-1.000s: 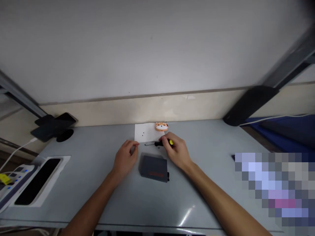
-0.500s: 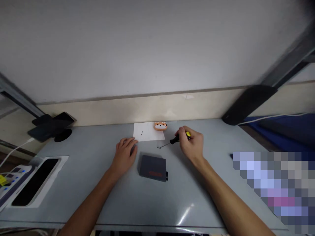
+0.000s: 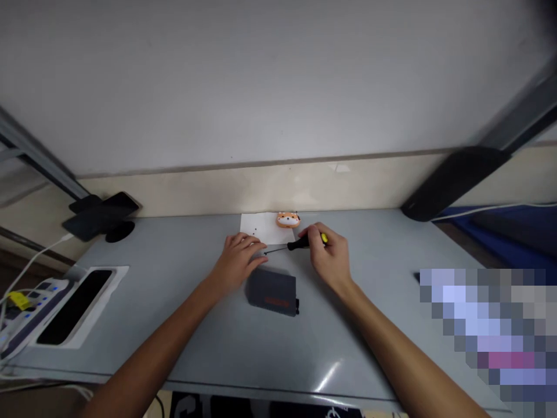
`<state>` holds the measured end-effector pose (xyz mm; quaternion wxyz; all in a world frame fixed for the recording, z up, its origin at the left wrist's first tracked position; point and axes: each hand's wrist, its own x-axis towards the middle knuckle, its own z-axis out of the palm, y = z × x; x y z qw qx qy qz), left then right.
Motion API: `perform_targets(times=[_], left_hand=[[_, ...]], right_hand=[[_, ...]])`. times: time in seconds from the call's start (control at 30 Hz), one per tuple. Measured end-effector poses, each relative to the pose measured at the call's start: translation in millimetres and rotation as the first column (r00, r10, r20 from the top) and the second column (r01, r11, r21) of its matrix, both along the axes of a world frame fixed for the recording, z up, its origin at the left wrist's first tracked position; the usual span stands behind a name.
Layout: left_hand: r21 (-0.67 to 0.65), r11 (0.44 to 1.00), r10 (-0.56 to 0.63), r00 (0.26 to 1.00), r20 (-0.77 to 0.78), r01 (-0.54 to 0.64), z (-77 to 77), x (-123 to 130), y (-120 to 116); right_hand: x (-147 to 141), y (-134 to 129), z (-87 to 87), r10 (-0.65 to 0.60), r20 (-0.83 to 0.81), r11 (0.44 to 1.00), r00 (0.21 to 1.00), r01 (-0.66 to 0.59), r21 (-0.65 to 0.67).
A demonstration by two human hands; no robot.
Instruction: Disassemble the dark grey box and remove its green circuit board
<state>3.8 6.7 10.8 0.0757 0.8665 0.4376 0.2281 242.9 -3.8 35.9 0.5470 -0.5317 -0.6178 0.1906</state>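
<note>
My right hand (image 3: 328,255) is wrapped round a black and yellow screwdriver (image 3: 300,241), whose thin shaft points left. At its tip is a tiny dark screw (image 3: 266,253), close to the fingertips of my left hand (image 3: 239,255). The left fingers are apart, over the table beside the white paper (image 3: 272,233); whether they touch the screw I cannot tell. Small dark screws (image 3: 255,231) lie on the paper, and an orange animal-faced case (image 3: 288,220) rests at its right end. A dark grey box (image 3: 273,292) lies flat below the hands.
At the left are a phone on a stand (image 3: 104,215), a black-screened device on white paper (image 3: 76,307) and a power strip (image 3: 37,313) with cables. A black curved object (image 3: 452,183) leans at the back right of the grey table (image 3: 243,354).
My left hand has moved right, toward the screwdriver tip. The screwdriver in my right hand has shifted left with a small screw at its tip. The view has shifted slightly.
</note>
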Motion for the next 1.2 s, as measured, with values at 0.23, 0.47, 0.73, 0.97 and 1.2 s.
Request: perform_targets(times=[0.23, 0.47, 0.73, 0.97, 1.2], left_hand=[[-0.026, 0.999, -0.043, 0.999, 0.018, 0.043, 1.5, 1.3, 10.7], [0.001, 0.996, 0.085, 0.996, 0.016, -0.085, -0.7, -20.3, 50.3], [0.009, 0.981, 0.193, 0.978, 0.074, -0.194, -14.5, -13.5, 87.6], [-0.019, 0.993, 0.121, 0.984, 0.128, -0.12, -13.5, -20.9, 76.8], [-0.258, 0.943, -0.185, 0.975, 0.12, 0.211, 3.8, -37.2, 2.2]], right_hand=[[-1.5, 1.4, 0.5, 0.014, -0.081, 1.0, 0.997, -0.015, -0.02], [1.1, 5.5, -1.4, -0.027, -0.102, 1.0, 0.994, 0.025, -0.02], [3.2, 8.3, -10.1, -0.024, -0.065, 0.999, 0.998, 0.022, -0.03], [15.9, 7.9, 3.4, -0.123, -0.02, 0.99, 0.992, 0.124, 0.06], [23.3, -0.3, 27.2, -0.252, -0.126, 0.952, 0.96, 0.269, 0.145]])
